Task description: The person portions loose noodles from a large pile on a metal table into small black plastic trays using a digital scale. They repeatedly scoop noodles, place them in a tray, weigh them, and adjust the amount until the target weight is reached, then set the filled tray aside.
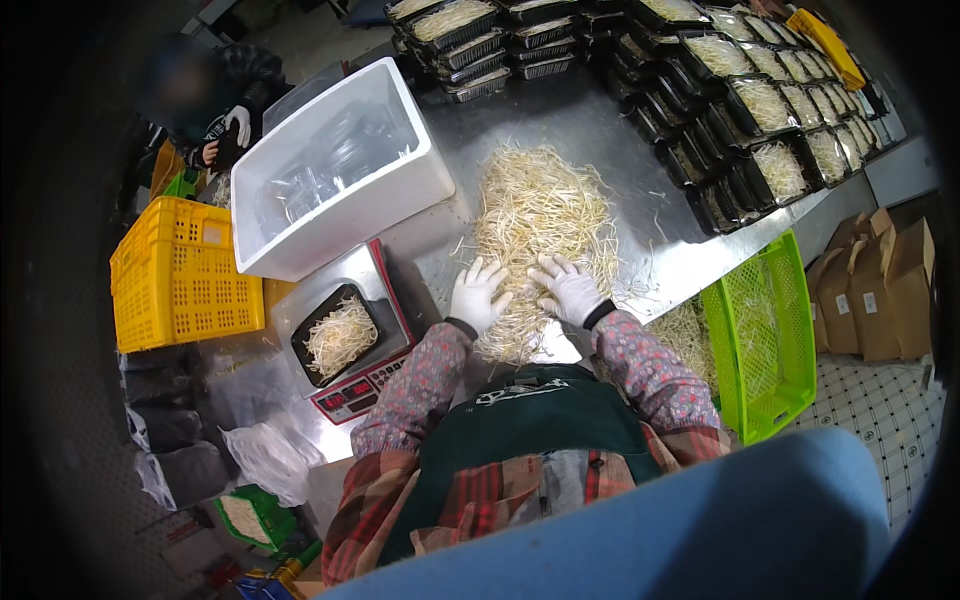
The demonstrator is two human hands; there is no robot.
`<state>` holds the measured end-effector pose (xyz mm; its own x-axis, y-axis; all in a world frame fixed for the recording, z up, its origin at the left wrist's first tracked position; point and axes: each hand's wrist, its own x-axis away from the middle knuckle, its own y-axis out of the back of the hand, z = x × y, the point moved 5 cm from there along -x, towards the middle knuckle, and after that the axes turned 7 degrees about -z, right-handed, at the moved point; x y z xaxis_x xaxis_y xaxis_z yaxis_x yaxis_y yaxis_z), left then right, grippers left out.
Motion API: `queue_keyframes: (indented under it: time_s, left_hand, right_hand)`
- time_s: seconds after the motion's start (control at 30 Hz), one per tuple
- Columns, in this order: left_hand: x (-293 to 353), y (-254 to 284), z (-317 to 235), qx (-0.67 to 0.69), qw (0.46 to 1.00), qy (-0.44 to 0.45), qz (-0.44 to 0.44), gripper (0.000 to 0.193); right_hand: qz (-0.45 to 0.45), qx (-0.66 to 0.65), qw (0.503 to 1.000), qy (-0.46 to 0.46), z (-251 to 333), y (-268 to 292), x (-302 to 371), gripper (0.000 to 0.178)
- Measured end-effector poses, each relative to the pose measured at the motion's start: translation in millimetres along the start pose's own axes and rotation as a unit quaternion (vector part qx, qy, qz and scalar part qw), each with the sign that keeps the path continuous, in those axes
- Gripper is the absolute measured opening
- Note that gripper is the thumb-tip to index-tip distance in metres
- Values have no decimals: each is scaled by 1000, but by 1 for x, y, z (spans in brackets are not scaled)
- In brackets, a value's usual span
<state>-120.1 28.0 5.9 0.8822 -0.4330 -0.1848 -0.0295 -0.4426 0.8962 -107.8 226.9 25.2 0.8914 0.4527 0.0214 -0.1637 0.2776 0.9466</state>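
A long heap of bean sprouts (545,205) lies loose on the steel table in front of me. My left hand (479,297), in a white glove, rests on the heap's left edge with its fingers spread. On the right side of the heap lies my right hand (571,289), gloved the same way, fingers apart and thumb toward the left hand. Neither hand grips anything visible. To the left, a black tray (297,343) with a portion of sprouts (342,337) sits on a red digital scale (352,395).
A white foam box (415,190) of clear plastic pieces stands behind the scale, beside a yellow crate (185,275). Stacked sprout packs (765,105) fill the far right. A green crate (760,340) tilts at the table's right edge. Another person (235,85) works at far left.
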Motion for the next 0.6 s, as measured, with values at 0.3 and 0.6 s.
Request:
queue_keyframes:
  time_s: [0.3, 0.6]
  left_hand:
    - [91, 28, -32, 28, 999, 14, 33, 86]
    - [115, 18, -28, 10, 990, 75, 118, 124]
  right_hand:
    - [-57, -29, 997, -40, -25, -2, 101, 81]
    - [-36, -97, 987, -124, -55, -4, 80, 111]
